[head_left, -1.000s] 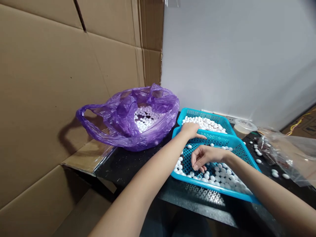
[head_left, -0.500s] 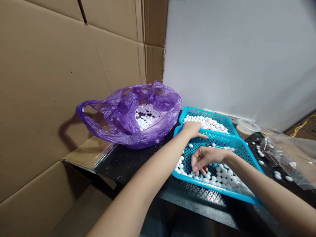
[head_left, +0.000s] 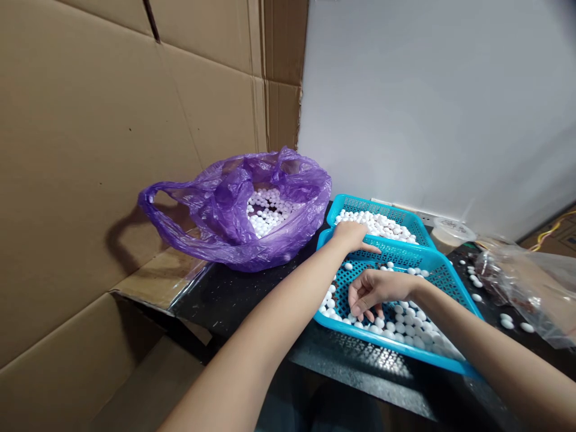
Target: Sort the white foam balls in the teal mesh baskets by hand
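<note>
Two perforated turquoise plastic trays sit on the black table, one partly over the other. My left hand [head_left: 350, 236] rests on the far rim of the front tray [head_left: 396, 257], fingers pointing right. My right hand [head_left: 373, 294] hangs low inside that tray, its fingers curled down among white foam beads [head_left: 400, 327]. I cannot tell whether it holds a bead. The back tray [head_left: 373, 204] carries a heap of white beads [head_left: 375, 225]. To the left, a crumpled purple plastic bag [head_left: 220, 210] lies open, with more white beads [head_left: 265, 213] inside it.
Loose white beads [head_left: 506, 322] lie on the black table [head_left: 225, 300] right of the trays, near a clear plastic bag [head_left: 522, 294]. A round plastic tub [head_left: 450, 231] stands behind them. A cardboard wall [head_left: 112, 120] rises at left, a white wall [head_left: 427, 108] behind.
My right hand has shifted slightly among the beads, with its fingers spread a little differently. My left hand stays on the rim, and the trays and purple bag have not visibly moved.
</note>
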`<state>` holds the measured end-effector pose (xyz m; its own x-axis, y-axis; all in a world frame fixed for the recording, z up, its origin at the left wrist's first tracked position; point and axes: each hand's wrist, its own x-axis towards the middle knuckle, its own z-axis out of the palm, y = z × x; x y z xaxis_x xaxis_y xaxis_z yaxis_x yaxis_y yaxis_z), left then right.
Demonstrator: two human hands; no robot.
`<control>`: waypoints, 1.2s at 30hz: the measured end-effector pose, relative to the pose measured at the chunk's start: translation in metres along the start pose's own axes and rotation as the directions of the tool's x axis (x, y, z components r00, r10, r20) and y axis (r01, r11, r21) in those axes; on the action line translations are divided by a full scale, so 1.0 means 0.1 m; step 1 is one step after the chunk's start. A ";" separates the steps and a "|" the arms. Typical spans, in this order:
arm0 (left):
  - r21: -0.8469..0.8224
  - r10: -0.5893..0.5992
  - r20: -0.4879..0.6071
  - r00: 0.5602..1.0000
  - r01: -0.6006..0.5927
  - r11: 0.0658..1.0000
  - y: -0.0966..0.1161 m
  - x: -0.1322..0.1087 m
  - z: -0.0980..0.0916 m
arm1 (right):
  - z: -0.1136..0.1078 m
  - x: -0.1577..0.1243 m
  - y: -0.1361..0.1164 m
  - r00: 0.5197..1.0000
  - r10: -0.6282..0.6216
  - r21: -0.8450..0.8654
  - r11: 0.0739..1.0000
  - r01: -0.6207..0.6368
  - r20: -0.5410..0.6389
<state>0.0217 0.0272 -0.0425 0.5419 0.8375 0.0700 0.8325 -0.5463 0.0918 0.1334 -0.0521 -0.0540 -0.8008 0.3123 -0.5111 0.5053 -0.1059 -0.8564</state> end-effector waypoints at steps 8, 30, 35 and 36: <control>0.035 0.012 -0.011 1.000 -0.011 0.999 0.00 0.00 0.01 | 0.01 0.00 0.02 1.000 -0.015 0.022 1.000 0.014 0.026; 0.039 0.020 -0.006 1.000 -0.019 0.999 0.00 0.01 0.01 | 0.07 0.02 -0.03 0.999 0.035 -0.021 0.999 -0.036 -0.035; 0.042 0.028 -0.013 1.000 -0.028 0.999 0.00 0.02 0.03 | 0.08 0.02 -0.03 0.999 0.044 -0.021 0.999 -0.045 -0.010; 0.044 0.028 -0.012 1.000 -0.028 0.999 0.00 0.02 0.03 | 0.08 0.02 -0.03 0.999 0.043 -0.019 0.999 -0.044 -0.008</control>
<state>0.0227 0.0289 -0.0454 0.5638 0.8216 0.0844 0.8215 -0.5684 0.0462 0.1282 -0.0590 -0.0530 -0.7754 0.3150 -0.5472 0.5458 -0.1013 -0.8318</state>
